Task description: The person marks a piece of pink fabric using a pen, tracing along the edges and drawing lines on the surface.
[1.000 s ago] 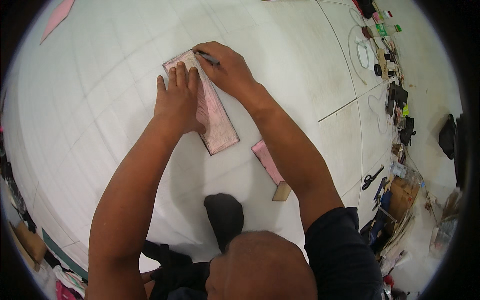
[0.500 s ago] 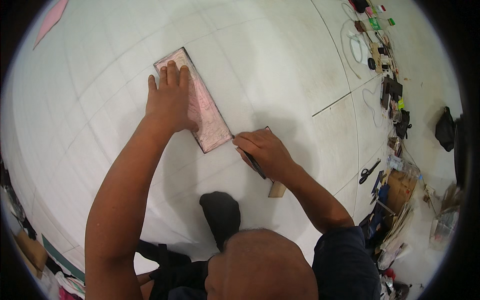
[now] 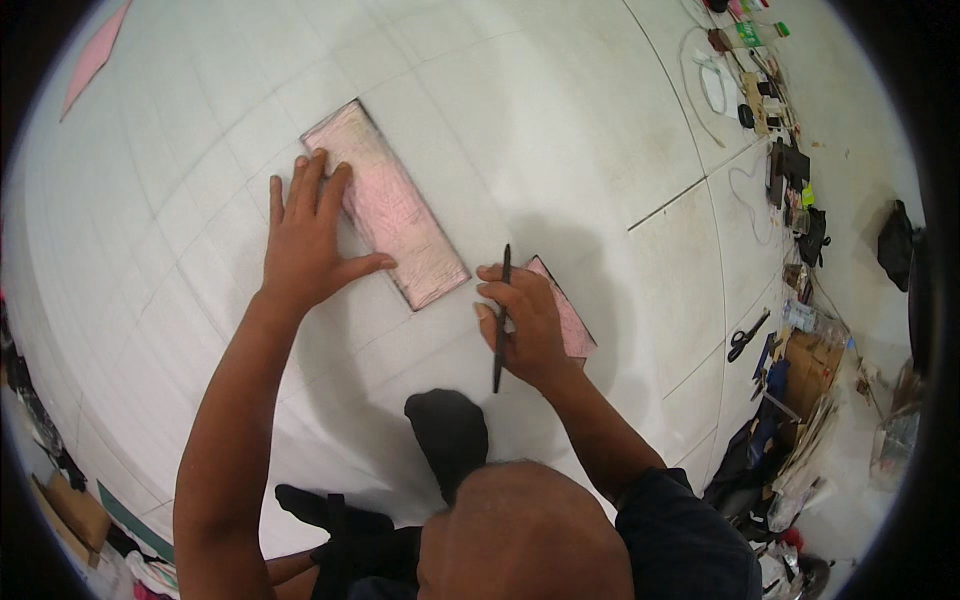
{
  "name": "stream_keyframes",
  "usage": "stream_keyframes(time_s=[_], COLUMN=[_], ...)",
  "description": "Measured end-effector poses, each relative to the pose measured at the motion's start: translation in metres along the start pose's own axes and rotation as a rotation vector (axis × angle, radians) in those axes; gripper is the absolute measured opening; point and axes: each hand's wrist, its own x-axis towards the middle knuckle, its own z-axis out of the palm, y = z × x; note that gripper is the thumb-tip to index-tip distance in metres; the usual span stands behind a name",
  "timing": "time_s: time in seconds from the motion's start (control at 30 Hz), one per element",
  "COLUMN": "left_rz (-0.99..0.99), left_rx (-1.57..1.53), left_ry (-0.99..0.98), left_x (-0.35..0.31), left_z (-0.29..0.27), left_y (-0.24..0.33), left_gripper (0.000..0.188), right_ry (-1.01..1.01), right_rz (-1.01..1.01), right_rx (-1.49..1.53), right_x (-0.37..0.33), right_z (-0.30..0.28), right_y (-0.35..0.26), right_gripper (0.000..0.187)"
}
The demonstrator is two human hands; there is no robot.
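A long pink rectangular piece [image 3: 395, 215] with a creased, streaky surface lies slantwise on the white surface, dark lines along its edges. My left hand [image 3: 305, 240] is at its left long edge, fingers spread, fingertips on or against that edge and the thumb pointing toward its lower part. To the right of its lower end, my right hand [image 3: 525, 320] grips a slim black pen [image 3: 501, 345] between thumb and fingers, held off the pink piece. A smaller pink piece [image 3: 568, 318] lies partly hidden beneath or behind the right hand.
Black scissors [image 3: 748, 335] lie at the right. Along that side runs clutter: a cardboard box [image 3: 808, 370], a green-labelled bottle [image 3: 755, 36], cables and small items. Another pink sheet [image 3: 95, 60] is at the far left. My dark-covered foot [image 3: 447, 435] rests near the middle.
My left hand has slid left off the middle of the long pink piece to its edge. The right hand has drawn back from the lower corner, its pen now turned nearly upright in view.
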Motion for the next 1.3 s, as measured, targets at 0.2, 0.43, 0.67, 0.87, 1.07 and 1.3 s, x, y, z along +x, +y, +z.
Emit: stream_keyframes(time_s=[0.2,0.43,0.67,0.87,1.07,1.3], left_rz=[0.015,-0.030,-0.024,-0.055,-0.061,-0.069], left_rx=[0.060,0.044,0.015,-0.040,-0.049,-0.046], left_ry=[0.027,-0.098,-0.050,-0.015,0.004,-0.022], left_x=[0.038,0.052,0.053,0.052,0.053,0.055], left_z=[0.007,-0.006,0.002,0.005,0.007,0.004], left_y=[0.040,0.051,0.047,0.047,0.046,0.048], left_gripper=[0.126,0.125,0.122,0.124,0.126,0.126], right_ry=[-0.153,-0.049,0.030,0.027,0.035,0.044], right_rz=[0.141,0.133,0.154,0.159,0.159,0.163], right_rx=[-0.381,-0.402,-0.369,-0.401,-0.401,-0.408], right_x=[0.014,0.020,0.015,0.014,0.014,0.012], right_z=[0.022,0.016,0.020,0.022,0.023,0.025], right_y=[0.020,0.035,0.038,0.040,0.040,0.041], right_gripper=[0.031,0.033,0.033,0.033,0.032,0.032])
